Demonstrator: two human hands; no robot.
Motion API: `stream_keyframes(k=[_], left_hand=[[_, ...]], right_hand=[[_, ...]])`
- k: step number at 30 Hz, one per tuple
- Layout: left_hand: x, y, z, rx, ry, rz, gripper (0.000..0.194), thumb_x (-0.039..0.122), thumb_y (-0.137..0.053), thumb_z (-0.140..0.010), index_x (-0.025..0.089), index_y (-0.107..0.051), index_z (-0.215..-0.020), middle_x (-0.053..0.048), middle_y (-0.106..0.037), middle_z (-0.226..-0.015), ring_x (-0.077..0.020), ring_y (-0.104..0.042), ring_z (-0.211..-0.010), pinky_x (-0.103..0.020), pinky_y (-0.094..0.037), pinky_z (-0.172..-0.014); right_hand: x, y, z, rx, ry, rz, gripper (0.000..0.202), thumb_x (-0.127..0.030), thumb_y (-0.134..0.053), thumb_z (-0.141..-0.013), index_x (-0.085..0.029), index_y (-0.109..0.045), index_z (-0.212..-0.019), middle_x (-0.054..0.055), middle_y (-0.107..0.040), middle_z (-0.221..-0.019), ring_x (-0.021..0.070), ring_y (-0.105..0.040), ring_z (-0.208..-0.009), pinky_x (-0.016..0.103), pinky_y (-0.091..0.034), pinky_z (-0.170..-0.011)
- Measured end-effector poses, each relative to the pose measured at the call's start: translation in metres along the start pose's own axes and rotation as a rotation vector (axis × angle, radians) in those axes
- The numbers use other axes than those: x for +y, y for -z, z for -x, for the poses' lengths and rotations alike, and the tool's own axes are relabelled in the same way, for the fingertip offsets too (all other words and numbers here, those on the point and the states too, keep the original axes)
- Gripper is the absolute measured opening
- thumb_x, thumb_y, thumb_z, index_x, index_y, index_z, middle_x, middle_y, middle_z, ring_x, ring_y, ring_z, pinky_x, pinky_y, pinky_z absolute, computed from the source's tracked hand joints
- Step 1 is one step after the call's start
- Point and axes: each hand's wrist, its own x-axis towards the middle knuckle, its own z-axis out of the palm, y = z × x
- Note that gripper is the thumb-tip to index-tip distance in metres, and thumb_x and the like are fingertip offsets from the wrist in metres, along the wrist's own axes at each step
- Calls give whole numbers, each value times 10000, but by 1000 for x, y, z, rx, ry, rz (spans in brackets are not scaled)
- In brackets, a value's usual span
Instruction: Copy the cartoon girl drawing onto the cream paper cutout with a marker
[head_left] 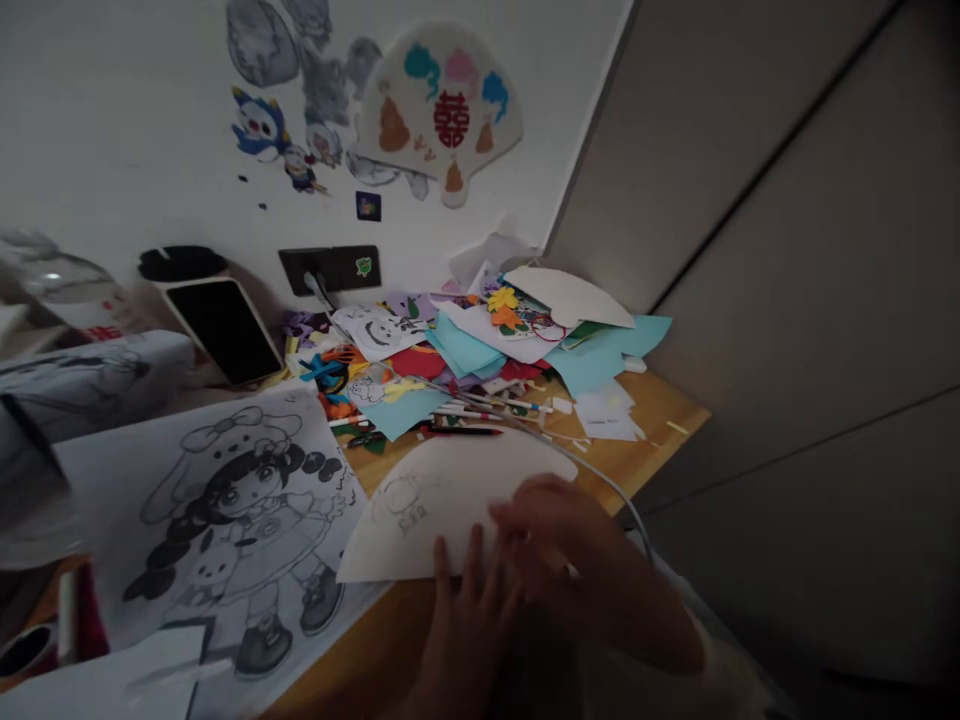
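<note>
A white fan-shaped paper (pixel 465 480) lies on the desk before me, with faint pencil sketching on its left part. My left hand (pixel 472 610) rests on the paper's lower edge, its fingers spread out flat. Just right of it, my right hand (pixel 562 540) is over the paper's right part, fingers curled together and somewhat blurred. Whatever the right hand holds, if anything, is hidden by its fingers. Beyond the paper's top edge lies a dark pen with a red tip (pixel 465 431).
At left lies a large line drawing of a girl (pixel 255 520). Behind it a phone (pixel 225 330) leans upright near a clear bottle (pixel 75 290). Colored paper scraps (pixel 465 345) pile at the back. A decorated fan (pixel 442 110) hangs on the wall; a pale cable (pixel 600 475) crosses the desk.
</note>
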Motion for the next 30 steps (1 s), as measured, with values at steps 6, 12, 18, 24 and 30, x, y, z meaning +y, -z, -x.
stream_keyframes(k=[6, 12, 18, 24, 30], left_hand=[[-3, 3, -3, 145, 5, -94, 380, 461, -394, -861, 377, -476, -1222, -28, -457, -1322, -302, -409, -1203, -612, -325, -910], [-1, -3, -2, 163, 13, -108, 402, 468, -405, -855, 368, -457, -1241, -42, -421, -1353, -314, -394, -1219, -632, -275, -940], [-2, -2, 0, 130, 0, -110, 413, 448, -374, -872, 352, -433, -1269, -55, -415, -1366, -308, -413, -1207, -624, -299, -914], [-7, 8, 4, 25, -25, -82, 438, 422, -311, -892, 308, -394, -1307, -85, -347, -1425, -292, -395, -1237, -587, -326, -911], [-14, 11, 16, -2, 50, -71, 462, 442, -290, -893, 273, -398, -1310, -93, -337, -1434, -294, -370, -1266, -578, -297, -946]], right_hand=[[101, -42, 28, 1, -284, 261, 437, -309, -446, -895, -171, -452, -1310, 139, -484, -1317, 264, -445, -1218, 476, -396, -1002], [130, -75, 49, 70, -343, 153, 439, -308, -366, -921, -204, -420, -1344, 96, -463, -1356, 232, -436, -1246, 429, -392, -1030], [175, -50, -13, 6, -454, 400, 357, -230, -372, -900, -142, -587, -1171, 105, -600, -1185, 193, -533, -1106, 310, -402, -969], [209, -61, -53, -11, -552, 442, 318, -266, -415, -877, -96, -671, -957, 179, -655, -980, 252, -590, -927, 347, -416, -827], [223, -62, -46, -3, -545, 393, 259, -329, -513, -828, -155, -676, -930, 99, -664, -954, 202, -588, -869, 283, -421, -767]])
